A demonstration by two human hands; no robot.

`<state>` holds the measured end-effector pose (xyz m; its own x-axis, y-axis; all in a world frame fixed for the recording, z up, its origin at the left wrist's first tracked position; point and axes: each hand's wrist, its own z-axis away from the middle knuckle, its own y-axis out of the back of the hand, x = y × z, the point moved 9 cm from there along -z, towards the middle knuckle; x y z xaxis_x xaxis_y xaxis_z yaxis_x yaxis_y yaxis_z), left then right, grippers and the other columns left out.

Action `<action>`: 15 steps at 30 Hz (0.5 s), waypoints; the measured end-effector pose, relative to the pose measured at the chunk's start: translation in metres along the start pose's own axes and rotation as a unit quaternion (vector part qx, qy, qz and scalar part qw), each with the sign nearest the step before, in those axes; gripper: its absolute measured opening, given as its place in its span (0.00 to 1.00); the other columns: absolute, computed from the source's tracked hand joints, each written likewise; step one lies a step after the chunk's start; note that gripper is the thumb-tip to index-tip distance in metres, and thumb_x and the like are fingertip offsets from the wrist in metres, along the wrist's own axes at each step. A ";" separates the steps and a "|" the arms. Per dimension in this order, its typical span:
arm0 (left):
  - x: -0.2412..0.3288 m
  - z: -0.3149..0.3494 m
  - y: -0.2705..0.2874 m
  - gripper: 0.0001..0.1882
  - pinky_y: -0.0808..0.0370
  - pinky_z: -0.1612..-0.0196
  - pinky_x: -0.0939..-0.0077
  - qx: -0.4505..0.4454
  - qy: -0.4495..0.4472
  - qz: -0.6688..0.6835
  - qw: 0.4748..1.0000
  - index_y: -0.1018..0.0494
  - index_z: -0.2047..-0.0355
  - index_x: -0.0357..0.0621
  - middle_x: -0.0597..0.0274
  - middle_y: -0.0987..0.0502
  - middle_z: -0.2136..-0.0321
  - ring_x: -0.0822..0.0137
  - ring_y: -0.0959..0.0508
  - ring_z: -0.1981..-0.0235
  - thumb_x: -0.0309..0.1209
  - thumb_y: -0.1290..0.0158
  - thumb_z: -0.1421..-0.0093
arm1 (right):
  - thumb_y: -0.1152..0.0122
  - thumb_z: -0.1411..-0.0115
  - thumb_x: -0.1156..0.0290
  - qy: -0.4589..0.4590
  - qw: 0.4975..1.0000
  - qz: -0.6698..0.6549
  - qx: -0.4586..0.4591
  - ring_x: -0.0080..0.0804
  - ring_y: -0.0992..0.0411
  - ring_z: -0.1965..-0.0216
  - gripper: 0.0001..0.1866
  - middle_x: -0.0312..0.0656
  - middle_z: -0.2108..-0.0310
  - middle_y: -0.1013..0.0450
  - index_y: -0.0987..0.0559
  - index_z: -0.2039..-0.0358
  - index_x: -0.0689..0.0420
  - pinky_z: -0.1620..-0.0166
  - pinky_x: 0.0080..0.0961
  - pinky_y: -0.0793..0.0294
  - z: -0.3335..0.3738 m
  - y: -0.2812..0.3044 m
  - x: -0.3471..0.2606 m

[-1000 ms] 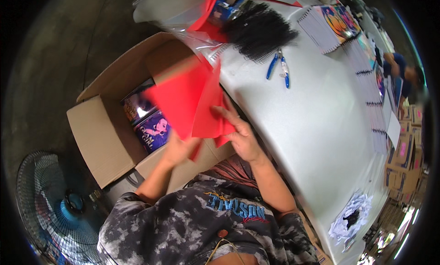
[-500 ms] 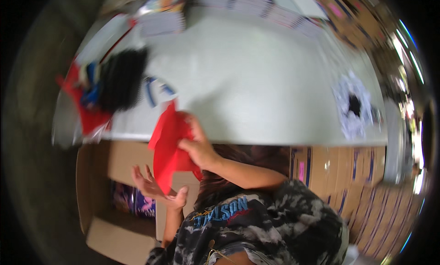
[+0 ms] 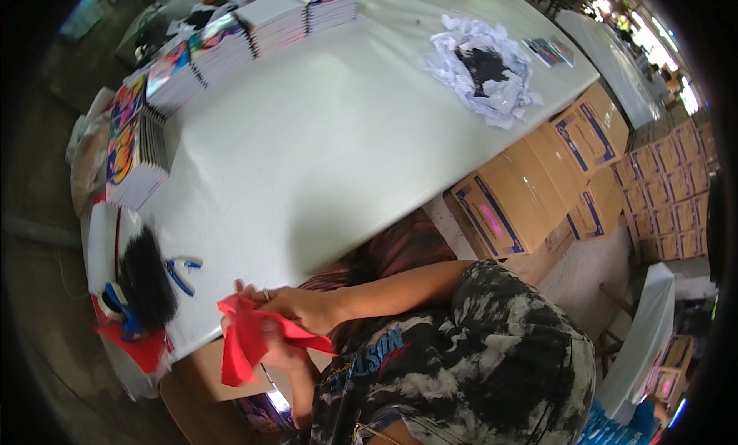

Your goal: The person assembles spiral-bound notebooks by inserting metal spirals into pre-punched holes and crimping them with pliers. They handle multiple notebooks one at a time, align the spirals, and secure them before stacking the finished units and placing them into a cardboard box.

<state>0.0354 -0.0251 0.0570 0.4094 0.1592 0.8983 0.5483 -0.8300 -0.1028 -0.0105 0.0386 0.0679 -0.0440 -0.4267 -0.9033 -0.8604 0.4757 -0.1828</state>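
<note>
My right hand [image 3: 306, 308], a ring on one finger, is closed on a crumpled red cloth [image 3: 244, 345] just off the table's near edge. Beneath it my left hand [image 3: 283, 351], somewhat blurred, also grips the cloth. On the table to the left lie blue-handled pliers [image 3: 181, 274] and a bundle of black spiral binding coils [image 3: 147, 282]. Beside the coils sit a blue-and-white object [image 3: 121, 306], its kind unclear, and another red cloth [image 3: 142, 351] at the corner. Below my hands an open cardboard box [image 3: 201, 368] contains a colourful printed item [image 3: 261, 411].
Stacks of spiral-bound notebooks [image 3: 173, 80] line the far left side of the white table [image 3: 269, 183]. Crumpled white wrapping [image 3: 488, 72] with black stuff inside lies far right, near small cards [image 3: 550, 51]. Closed cartons [image 3: 507, 199] stand beyond the right edge.
My view has swung to the right, so the table appears tilted. The left hand, open and apart from the cloth before, has closed on it alongside the right.
</note>
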 end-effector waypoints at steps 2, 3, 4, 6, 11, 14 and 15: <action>-0.003 -0.016 0.004 0.23 0.31 0.54 0.64 0.107 0.050 0.086 0.989 0.38 0.53 0.32 0.46 0.31 0.55 0.54 0.31 0.53 0.37 0.50 0.42 | 0.50 0.42 0.65 0.028 0.999 0.002 -0.017 0.41 0.43 0.46 0.19 0.49 0.44 0.43 0.31 0.52 0.60 0.44 0.33 0.45 0.015 0.011 -0.004; 0.008 -0.030 -0.010 0.19 0.26 0.62 0.69 0.118 0.057 0.106 0.986 0.36 0.55 0.32 0.48 0.29 0.58 0.61 0.27 0.60 0.33 0.50 0.42 | 0.50 0.41 0.60 -0.005 0.999 -0.022 -0.050 0.40 0.48 0.41 0.27 0.49 0.38 0.50 0.37 0.44 0.59 0.41 0.34 0.49 0.023 0.016 0.001; 0.006 -0.038 -0.008 0.15 0.26 0.66 0.71 0.134 0.050 0.052 0.988 0.34 0.59 0.33 0.51 0.27 0.61 0.63 0.27 0.65 0.31 0.49 0.43 | 0.52 0.40 0.53 -0.024 0.995 -0.094 0.014 0.40 0.50 0.39 0.34 0.47 0.36 0.56 0.49 0.39 0.56 0.40 0.34 0.51 0.035 0.031 0.002; 0.006 -0.062 -0.015 0.07 0.27 0.70 0.75 0.167 -0.013 -0.046 0.985 0.30 0.71 0.35 0.58 0.25 0.71 0.69 0.26 0.73 0.27 0.46 0.45 | 0.54 0.40 0.44 -0.007 0.986 -0.121 0.115 0.37 0.56 0.36 0.46 0.47 0.34 0.67 0.68 0.35 0.52 0.38 0.34 0.53 0.046 0.054 -0.011; 0.004 -0.017 -0.151 0.07 0.29 0.71 0.74 -0.170 -0.191 -0.132 0.958 0.30 0.75 0.34 0.60 0.25 0.77 0.67 0.26 0.78 0.27 0.49 0.45 | 0.47 0.41 0.55 0.038 0.908 -0.254 0.330 0.38 0.47 0.39 0.41 0.54 0.36 0.56 0.56 0.35 0.53 0.41 0.33 0.44 0.059 0.131 -0.022; -0.007 -0.015 -0.184 0.14 0.31 0.61 0.72 -0.224 -0.071 -0.061 0.970 0.34 0.61 0.37 0.56 0.30 0.65 0.64 0.29 0.66 0.27 0.49 0.48 | 0.50 0.38 0.63 0.019 0.882 -0.322 0.343 0.27 0.39 0.48 0.31 0.49 0.43 0.42 0.46 0.38 0.58 0.47 0.23 0.39 0.072 0.152 -0.035; 0.010 -0.010 -0.207 0.15 0.32 0.62 0.75 -0.207 -0.052 -0.046 0.976 0.35 0.61 0.38 0.57 0.32 0.65 0.66 0.30 0.67 0.24 0.49 0.49 | 0.51 0.38 0.65 0.012 0.865 -0.361 0.348 0.23 0.37 0.51 0.28 0.47 0.45 0.39 0.44 0.39 0.60 0.49 0.19 0.39 0.078 0.156 -0.034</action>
<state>-0.0814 0.1433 0.0916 0.4556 0.2794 0.8452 0.2543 -0.9508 0.1773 -0.1040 0.1876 0.0400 0.3603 -0.8174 -0.4494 -0.1537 0.4231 -0.8929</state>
